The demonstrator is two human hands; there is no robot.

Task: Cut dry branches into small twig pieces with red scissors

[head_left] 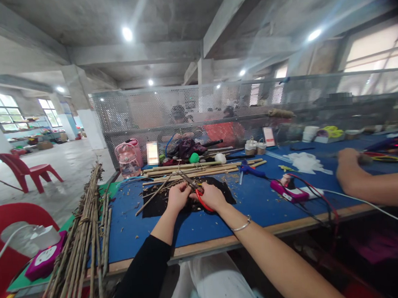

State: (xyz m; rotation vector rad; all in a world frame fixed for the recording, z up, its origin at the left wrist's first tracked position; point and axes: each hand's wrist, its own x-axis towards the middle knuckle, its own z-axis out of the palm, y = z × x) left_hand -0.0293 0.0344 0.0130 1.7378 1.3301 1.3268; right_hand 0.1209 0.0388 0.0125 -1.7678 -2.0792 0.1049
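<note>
My right hand is closed round the red handles of a pair of scissors, whose metal blades point up and away to the left. Close beside it, my left hand is closed in a pinch; what sits between its fingers is too small to make out. Both hands are over a black cloth strewn with brown scraps. A thin stick lies slantwise across the cloth, left of my left hand. Behind the hands, several long peeled sticks lie across the blue table.
A bundle of long twigs leans along the table's left edge, near a purple power strip. To the right lie a blue glue gun and another power strip with cables. A co-worker's arm reaches in. Perforated metal panels stand behind.
</note>
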